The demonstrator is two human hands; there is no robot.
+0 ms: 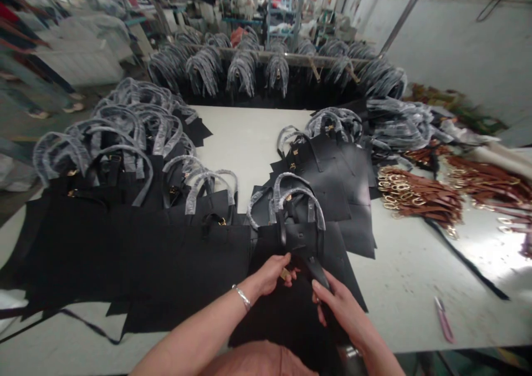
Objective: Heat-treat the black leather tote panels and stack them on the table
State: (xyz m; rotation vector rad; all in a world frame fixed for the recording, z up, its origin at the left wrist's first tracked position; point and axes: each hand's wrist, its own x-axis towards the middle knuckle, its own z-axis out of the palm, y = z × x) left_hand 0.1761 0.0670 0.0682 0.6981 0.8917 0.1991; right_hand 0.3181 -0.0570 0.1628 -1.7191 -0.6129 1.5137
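Though handles (299, 181) are on, the bag (286, 315) underneath seems unfinished: left hand (272, 275) pinches a brassy piece (285, 274), right hand (334, 295) a strap (316, 269).

I can see one camera doing all the looking, worn on the worker's head and facing forward and down across the table (233, 132). It sits close over the work: the pink shirt (257, 359) pokes in at six o'clock, with the left hand (272, 273) and right hand (334, 295) near, just above it. Farther off, the wide view takes in a rail (297, 57) at twelve, a pale bin (77, 62) at ten and the wall (453, 49) at two.
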